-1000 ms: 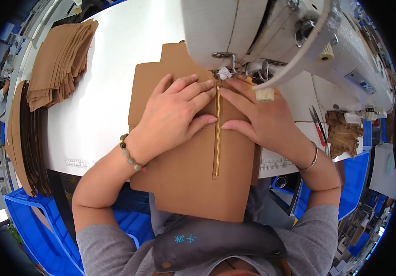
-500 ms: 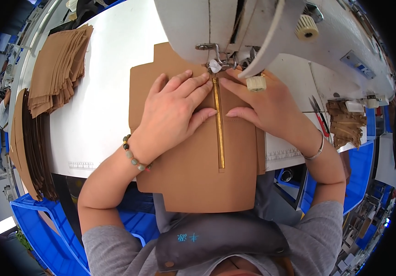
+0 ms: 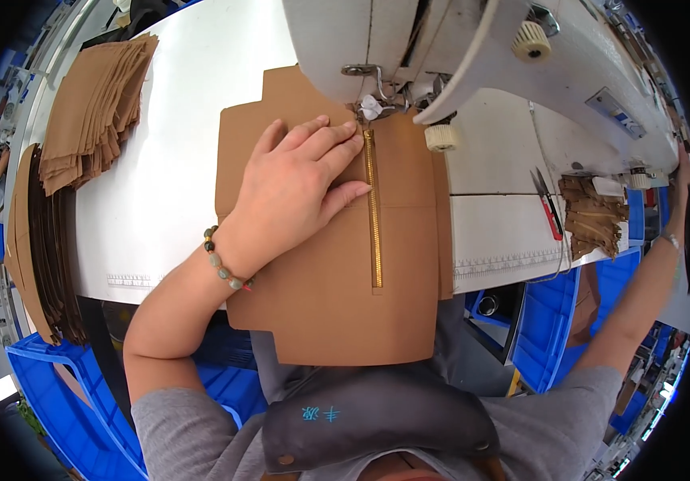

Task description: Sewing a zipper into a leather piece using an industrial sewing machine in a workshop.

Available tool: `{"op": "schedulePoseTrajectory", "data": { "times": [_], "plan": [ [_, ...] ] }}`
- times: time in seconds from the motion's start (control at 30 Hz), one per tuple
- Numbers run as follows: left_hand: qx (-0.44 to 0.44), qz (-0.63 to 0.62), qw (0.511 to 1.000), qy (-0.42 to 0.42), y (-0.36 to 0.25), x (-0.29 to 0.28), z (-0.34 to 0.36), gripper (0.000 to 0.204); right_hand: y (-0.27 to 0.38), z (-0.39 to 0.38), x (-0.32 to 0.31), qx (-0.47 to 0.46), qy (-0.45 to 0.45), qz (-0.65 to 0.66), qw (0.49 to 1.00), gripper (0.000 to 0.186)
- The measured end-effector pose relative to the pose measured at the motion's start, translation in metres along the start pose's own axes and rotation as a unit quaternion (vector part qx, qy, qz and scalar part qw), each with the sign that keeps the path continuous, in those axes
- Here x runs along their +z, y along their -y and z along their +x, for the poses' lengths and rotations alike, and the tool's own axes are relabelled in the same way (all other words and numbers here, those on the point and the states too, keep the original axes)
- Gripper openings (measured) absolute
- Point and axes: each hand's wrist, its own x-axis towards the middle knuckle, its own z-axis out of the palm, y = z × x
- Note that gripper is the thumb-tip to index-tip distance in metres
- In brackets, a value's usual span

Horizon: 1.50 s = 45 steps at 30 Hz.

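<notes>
A brown leather-like panel (image 3: pixel 321 321) lies under the sewing machine's needle area, its front end overhanging the table edge. Down its middle runs a slot with a gold-toothed zipper (image 3: pixel 374 232). My left hand (image 3: pixel 297 176) rests flat on the panel, left of the zipper, fingers stretched toward the presser foot (image 3: pixel 367 119). Far to the right, my right hand (image 3: pixel 684 172) is up at the end of the sewing machine (image 3: pixel 513 88); its fingers are too dim and close to the rim to make out.
Stacked brown pieces (image 3: pixel 96 112) lie at the back left, with darker folded panels (image 3: pixel 52 256) nearer. Red-handled scissors (image 3: pixel 549 208) and small brown strips (image 3: pixel 593 204) lie right. Blue bins (image 3: pixel 545 329) stand below the table on both sides.
My right hand has left the panel beside the zipper and moved out to the machine's right end. My left hand stays on the panel; the whole view has shifted slightly.
</notes>
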Motion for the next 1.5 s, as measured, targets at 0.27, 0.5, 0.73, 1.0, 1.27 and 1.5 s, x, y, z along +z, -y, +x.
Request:
{"op": "schedulePoseTrajectory", "data": {
  "times": [0.27,0.5,0.73,1.0,1.27,1.5],
  "plan": [
    [0.004,0.010,1.000,0.000,-0.001,-0.001,0.001,0.052,-0.056,-0.032,-0.008,-0.046,0.005,0.129,0.991,0.040],
    [0.000,0.008,1.000,-0.002,-0.001,-0.003,0.001,0.059,-0.080,-0.101,0.041,-0.088,-0.071,0.128,0.985,0.046],
    [-0.014,0.030,0.999,0.014,-0.007,-0.002,0.002,0.065,-0.045,-0.135,0.029,-0.142,-0.130,-0.048,0.980,0.048],
    [-0.018,0.026,0.999,0.014,-0.009,-0.003,0.005,0.065,0.102,-0.318,0.084,-0.389,-0.156,0.097,0.903,0.019],
    [-0.022,0.018,0.999,0.017,-0.009,-0.004,0.005,0.065,0.202,-0.408,0.159,-0.609,0.102,0.015,0.786,0.013],
    [-0.024,0.021,0.999,0.014,-0.006,-0.004,0.007,0.065,0.222,-0.412,0.183,-0.560,0.193,-0.005,0.806,0.010]
  ]
}}
